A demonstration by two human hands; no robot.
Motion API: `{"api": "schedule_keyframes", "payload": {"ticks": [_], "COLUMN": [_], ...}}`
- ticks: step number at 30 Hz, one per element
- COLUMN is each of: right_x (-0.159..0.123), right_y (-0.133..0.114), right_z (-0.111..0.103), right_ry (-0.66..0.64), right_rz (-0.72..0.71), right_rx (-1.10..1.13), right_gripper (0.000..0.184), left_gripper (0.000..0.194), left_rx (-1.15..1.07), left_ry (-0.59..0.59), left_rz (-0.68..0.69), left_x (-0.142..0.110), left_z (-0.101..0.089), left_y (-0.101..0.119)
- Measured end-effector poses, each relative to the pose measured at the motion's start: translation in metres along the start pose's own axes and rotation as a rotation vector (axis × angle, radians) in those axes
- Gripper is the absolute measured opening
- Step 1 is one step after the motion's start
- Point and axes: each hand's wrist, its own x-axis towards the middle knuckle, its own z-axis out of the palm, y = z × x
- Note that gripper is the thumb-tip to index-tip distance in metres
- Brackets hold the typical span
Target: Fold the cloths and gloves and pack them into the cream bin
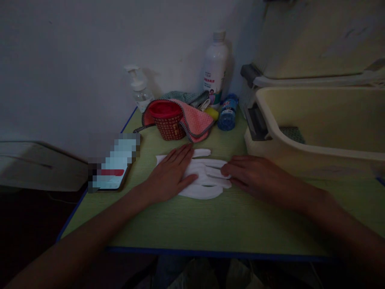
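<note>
A white glove point(201, 170) lies flat on the green tabletop point(192, 228), its fingers pointing right. Whether a second glove lies under it, I cannot tell. My left hand point(168, 178) rests palm down over the glove's cuff and palm, fingers stretched out and thumb apart. On the other side, my right hand point(255, 174) has its fingers closed at the tips of the glove's middle fingers, hiding those ends.
A phone point(116, 164) lies at the left. Behind the glove stand a red patterned cup point(168, 122), a pink cloth point(197, 120), a blue-labelled bottle point(228, 112), a pump bottle point(140, 92) and a tall white bottle point(215, 68). A cream bin point(315, 154) stands at right.
</note>
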Motion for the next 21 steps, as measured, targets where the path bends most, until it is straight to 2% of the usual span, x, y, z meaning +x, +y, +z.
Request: {"api": "schedule_keyframes", "payload": {"ticks": [10, 16, 21], "right_x": [0.0018, -0.0017, -0.0031], "right_y": [0.0016, 0.0004, 0.0008], "right_z": [0.0048, 0.0049, -0.0023], "right_ry": [0.002, -0.014, 0.03], "right_rz": [-0.075, -0.027, -0.141], "right_rx": [-0.221, -0.191, -0.137], "right_gripper": [0.017, 0.018, 0.02], "left_gripper": [0.074, 0.073, 0.074], "left_rx": [0.003, -0.002, 0.008], "left_ry": [-0.004, -0.004, 0.008], "left_rz": [-0.003, -0.008, -0.003], "left_x": [0.0004, 0.0002, 0.0002], "left_z": [-0.0004, 0.0002, 0.0006], "left_y": [0.0001, 0.0002, 0.0004]}}
